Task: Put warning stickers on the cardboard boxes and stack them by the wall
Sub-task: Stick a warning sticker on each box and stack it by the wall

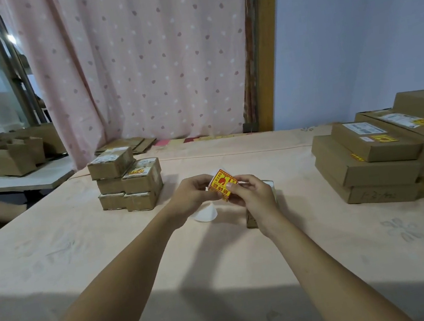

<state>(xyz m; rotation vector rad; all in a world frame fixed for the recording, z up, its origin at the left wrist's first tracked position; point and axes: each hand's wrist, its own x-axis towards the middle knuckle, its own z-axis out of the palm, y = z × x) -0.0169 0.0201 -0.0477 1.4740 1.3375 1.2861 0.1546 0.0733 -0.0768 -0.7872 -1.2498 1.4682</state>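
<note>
Over the middle of the table, both hands hold a yellow and red warning sticker [222,185]. My left hand [191,197] pinches its left side, where white backing paper [205,214] hangs down. My right hand [251,191] pinches its right edge. A small cardboard box [252,219] stands on the table just under and behind my right hand, mostly hidden by it.
A stack of small boxes [127,182] stands at the back left, one with a sticker on top. Long flat stickered boxes [386,156] are piled at the right by the blue wall. Open cartons [6,155] sit on a side table. A pink curtain [141,61] hangs behind.
</note>
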